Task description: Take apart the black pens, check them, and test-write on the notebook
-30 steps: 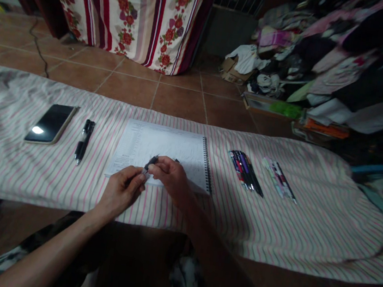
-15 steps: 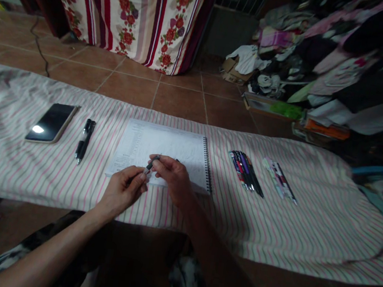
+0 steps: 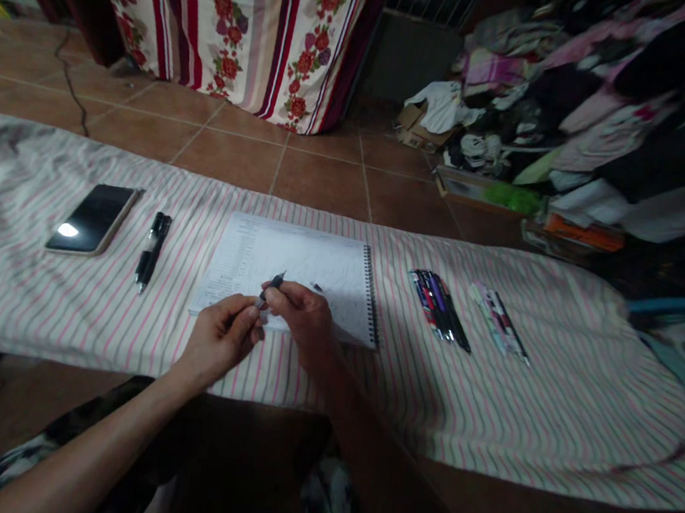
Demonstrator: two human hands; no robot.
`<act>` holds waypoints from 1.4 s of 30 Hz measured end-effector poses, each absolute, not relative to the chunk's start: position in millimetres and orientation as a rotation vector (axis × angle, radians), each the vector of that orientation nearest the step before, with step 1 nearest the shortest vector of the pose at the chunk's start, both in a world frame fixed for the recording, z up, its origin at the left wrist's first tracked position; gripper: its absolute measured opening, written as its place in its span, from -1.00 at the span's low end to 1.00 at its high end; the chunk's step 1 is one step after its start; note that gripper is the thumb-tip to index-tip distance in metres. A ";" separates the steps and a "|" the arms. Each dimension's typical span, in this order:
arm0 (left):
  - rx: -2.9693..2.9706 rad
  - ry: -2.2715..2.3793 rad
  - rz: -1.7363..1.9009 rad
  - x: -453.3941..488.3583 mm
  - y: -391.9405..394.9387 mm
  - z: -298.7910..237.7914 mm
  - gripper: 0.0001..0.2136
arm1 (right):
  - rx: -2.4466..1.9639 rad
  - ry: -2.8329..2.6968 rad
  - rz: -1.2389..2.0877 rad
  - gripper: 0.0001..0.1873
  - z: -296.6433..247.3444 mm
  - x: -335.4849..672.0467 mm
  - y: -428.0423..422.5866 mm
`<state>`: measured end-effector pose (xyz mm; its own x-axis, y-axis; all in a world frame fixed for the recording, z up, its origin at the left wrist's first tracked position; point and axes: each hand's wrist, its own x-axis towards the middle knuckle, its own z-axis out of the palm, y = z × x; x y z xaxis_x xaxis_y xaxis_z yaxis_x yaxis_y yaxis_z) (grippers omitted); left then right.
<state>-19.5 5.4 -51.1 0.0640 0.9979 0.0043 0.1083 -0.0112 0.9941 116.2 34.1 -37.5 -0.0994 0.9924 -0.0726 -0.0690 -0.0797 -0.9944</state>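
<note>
The left hand (image 3: 221, 333) and right hand (image 3: 306, 323) pinch close together, their forearms (image 3: 101, 439) slanting inward.

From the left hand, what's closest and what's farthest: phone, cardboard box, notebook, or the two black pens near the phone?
In the head view, from the left hand:
1. Notebook: right by it.
2. Two black pens: off to the left.
3. Phone: farther left, past the pens.
4. Cardboard box: way back, toward the right.

Head cam, fwd/down twd hands (image 3: 216, 341).
</note>
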 end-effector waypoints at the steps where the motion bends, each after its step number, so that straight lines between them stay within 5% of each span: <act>1: 1.251 1.196 1.120 -18.1 5.1 -51.2 -0.79 | -1.147 -1.155 1.408 -0.75 -37.0 117.4 34.3; 21: 0.910 1.034 1.088 -13.1 4.6 -46.5 -0.72 | -1.071 -1.127 1.552 -0.78 -38.8 117.2 33.7; 33: 0.954 1.052 0.993 -12.3 -0.3 -47.0 -0.67 | -1.090 -0.739 1.380 -0.70 -23.0 143.9 52.2; 42: 0.939 1.097 1.037 -23.4 3.8 -52.5 -0.72 | -1.210 -1.192 1.130 -0.65 -26.1 169.7 56.2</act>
<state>-23.4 3.8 -52.5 0.1310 0.9638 -0.2324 -0.1778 0.2535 0.9509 169.7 56.2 -26.1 0.0591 0.9973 0.0442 0.0091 0.0437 -0.9990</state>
